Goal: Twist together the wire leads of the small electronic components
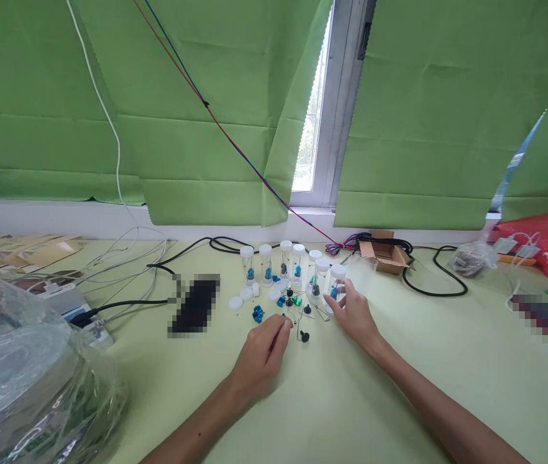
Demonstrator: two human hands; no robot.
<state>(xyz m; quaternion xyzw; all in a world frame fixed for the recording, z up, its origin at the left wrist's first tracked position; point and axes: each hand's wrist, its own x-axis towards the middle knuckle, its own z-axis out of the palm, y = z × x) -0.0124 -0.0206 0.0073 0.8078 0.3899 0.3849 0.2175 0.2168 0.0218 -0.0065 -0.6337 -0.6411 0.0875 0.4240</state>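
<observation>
Beside the group of bottles, my right hand (355, 314) has its thumb and fingers closed about a clear capped tube (337, 273) with a blue part inside. My left hand (266, 348) is closed over the table, fingers curled inward; whatever its fingertips hold is hidden. Several more clear tubes (266, 261) with white caps stand upright in a row behind, each with a small coloured part in it. Between my hands lie a black knob-like part (304, 336), thin bent metal pieces (322, 314) and green parts (297, 300). Blue parts (257, 314) and loose white caps (236, 302) lie further left.
A blurred-out dark object (195, 304) and a white power strip (73, 306) with cables lie left. A large plastic-wrapped bundle (27, 380) fills the near left. An open cardboard box (386, 256) and black cable (440, 293) sit back right, near a red bag (544, 241).
</observation>
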